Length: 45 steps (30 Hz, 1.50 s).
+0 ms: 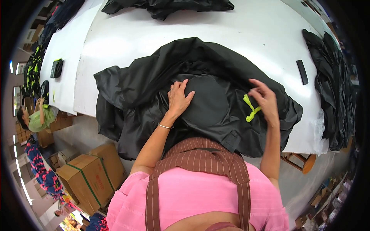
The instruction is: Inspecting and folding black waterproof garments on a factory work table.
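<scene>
A large black fabric piece (146, 82) with a thin, slightly shiny surface lies crumpled across the white table in front of me. At its middle is a smooth round black panel (208, 101). My left hand (180, 98) rests on the panel's left edge, fingers apart and holding nothing. Over the right part of the fabric is my right hand (265, 101), its fingers bent and apart. Close by its fingers lies a knotted bright yellow-green cord (251, 109); whether the hand touches it is hard to make out.
More black fabric lies on the table's far side (165, 7) and right side (331, 88). A dark, narrow flat object (302, 72) sits near the right pile. Cardboard boxes (90, 179) stand on the floor at left. A person in green (42, 120) works at the left table.
</scene>
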Available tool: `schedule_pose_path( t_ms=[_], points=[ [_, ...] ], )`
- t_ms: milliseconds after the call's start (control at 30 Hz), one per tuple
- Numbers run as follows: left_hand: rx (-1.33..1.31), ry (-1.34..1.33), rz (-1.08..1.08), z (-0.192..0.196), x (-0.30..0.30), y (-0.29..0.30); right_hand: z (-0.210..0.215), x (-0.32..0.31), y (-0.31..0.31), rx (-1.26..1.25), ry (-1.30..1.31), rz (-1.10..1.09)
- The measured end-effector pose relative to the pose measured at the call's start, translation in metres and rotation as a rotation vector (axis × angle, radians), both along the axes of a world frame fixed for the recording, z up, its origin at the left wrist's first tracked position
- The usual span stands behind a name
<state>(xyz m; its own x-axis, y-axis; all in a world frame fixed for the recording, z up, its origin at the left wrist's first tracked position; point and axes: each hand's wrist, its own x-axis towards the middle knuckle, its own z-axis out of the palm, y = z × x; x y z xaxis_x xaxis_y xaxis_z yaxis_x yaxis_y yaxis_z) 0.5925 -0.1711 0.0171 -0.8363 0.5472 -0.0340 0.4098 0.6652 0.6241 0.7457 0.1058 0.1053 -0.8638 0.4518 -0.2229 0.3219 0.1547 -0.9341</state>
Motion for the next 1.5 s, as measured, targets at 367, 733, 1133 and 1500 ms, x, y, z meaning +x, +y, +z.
schedule_pose_path(
  t_ms=[367,733,1133,1500],
  points=[
    [-0.046,-0.024,0.085,-0.009,-0.015,0.025,-0.033,0.219,0.171,0.06,-0.07,-0.874],
    [0.025,-0.049,0.141,-0.019,-0.026,0.017,-0.187,0.327,0.24,0.017,-0.402,-1.15],
    [0.308,-0.302,0.424,-0.015,-0.036,0.038,-0.175,0.34,0.339,0.347,-0.377,-0.971],
    [0.456,-0.307,0.568,0.007,-0.039,0.056,-0.199,0.356,0.348,0.401,-0.36,-1.119]
  ],
)
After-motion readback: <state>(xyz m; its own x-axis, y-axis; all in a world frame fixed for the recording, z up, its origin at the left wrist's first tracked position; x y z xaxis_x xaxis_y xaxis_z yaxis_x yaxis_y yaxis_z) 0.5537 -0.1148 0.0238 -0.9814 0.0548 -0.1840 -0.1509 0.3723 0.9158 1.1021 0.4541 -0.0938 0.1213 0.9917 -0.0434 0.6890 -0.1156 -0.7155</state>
